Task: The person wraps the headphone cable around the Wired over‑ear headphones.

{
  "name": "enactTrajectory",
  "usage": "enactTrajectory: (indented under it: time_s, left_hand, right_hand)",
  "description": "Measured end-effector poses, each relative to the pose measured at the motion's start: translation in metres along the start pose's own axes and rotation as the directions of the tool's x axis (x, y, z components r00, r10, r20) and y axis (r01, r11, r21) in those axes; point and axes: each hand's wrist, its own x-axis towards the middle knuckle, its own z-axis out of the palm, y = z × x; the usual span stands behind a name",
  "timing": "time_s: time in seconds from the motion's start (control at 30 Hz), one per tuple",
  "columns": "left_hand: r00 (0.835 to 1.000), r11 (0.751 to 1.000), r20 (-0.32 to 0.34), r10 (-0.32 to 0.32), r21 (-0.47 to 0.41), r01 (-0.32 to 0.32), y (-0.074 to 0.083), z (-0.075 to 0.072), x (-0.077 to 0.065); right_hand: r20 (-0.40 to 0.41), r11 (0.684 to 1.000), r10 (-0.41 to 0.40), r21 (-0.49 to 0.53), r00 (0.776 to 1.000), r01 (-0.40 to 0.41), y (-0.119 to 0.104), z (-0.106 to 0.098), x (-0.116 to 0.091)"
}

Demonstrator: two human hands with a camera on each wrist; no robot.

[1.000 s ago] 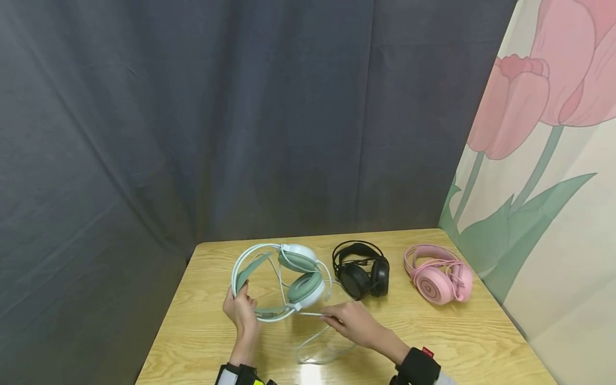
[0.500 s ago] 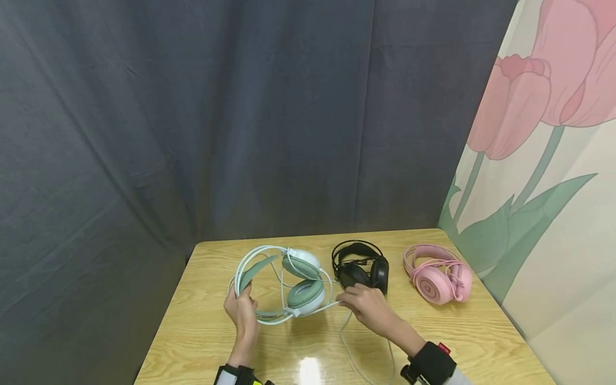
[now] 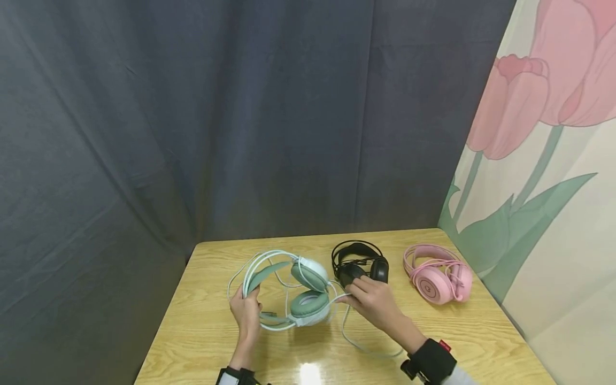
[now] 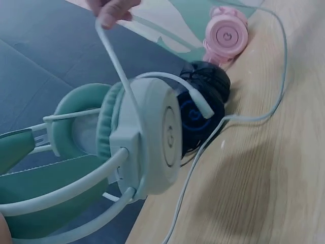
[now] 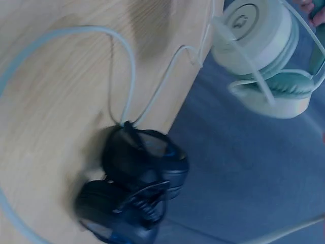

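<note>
White headphones with green ear pads are held above the table, headband to the left and ear cups to the right. My left hand grips the headband. A thin white cable rises from the lower ear cup, and my right hand pinches it just right of the cups. Fingertips of that hand show at the top of the left wrist view. A short microphone boom sticks out from the near cup. More of the cable loops over the table below my right hand and behind the headband.
Black headphones sit just behind my right hand, overlapped by it in the head view. Pink headphones with their cord bundled around them lie farther right. The wooden table ends at a dark curtain and a flower-painted wall.
My right hand has moved right and away, drawing the cable along. My left hand and the headphones have shifted slightly right and down. The cable loop on the table has swung right.
</note>
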Motion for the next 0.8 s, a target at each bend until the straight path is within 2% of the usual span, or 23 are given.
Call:
enactTrajectory:
  time_s: [0.1,0.2,0.37,0.47,0.6,0.7,0.8]
  left_hand:
    - [0.999,0.999,0.045,-0.018,0.046,0.016,0.000,0.002,-0.001]
    - [0.990,0.998,0.135,-0.043,0.045,0.037,0.002,0.003,-0.002]
    - [0.953,0.999,0.298,-0.054,0.013,0.052,0.006,0.006,-0.003]
    - [0.921,0.999,0.390,-0.021,0.032,0.010,0.006,0.007,-0.003]
    - [0.879,0.993,0.477,0.019,0.096,-0.073,0.005,0.007,-0.005]
    - [0.862,0.986,0.505,0.036,0.122,-0.113,0.003,0.006,-0.006]
    - [0.857,0.986,0.513,0.050,0.113,-0.125,0.002,0.004,-0.005]
  right_hand:
    - [-0.061,0.998,-0.060,0.009,0.996,0.061,-0.003,0.002,0.010]
    - [-0.083,0.996,-0.082,0.023,0.993,0.084,-0.006,0.003,0.018]
    - [-0.089,0.994,-0.106,0.021,0.990,0.108,-0.010,0.004,0.025]
    - [-0.070,0.994,-0.105,0.015,0.992,0.106,-0.012,0.006,0.028]
    - [-0.041,0.993,-0.116,0.013,0.992,0.117,-0.015,0.010,0.029]
    - [-0.016,0.993,-0.112,0.023,0.994,0.112,-0.016,0.012,0.028]
    - [0.026,0.997,-0.063,0.044,0.998,0.061,-0.015,0.010,0.024]
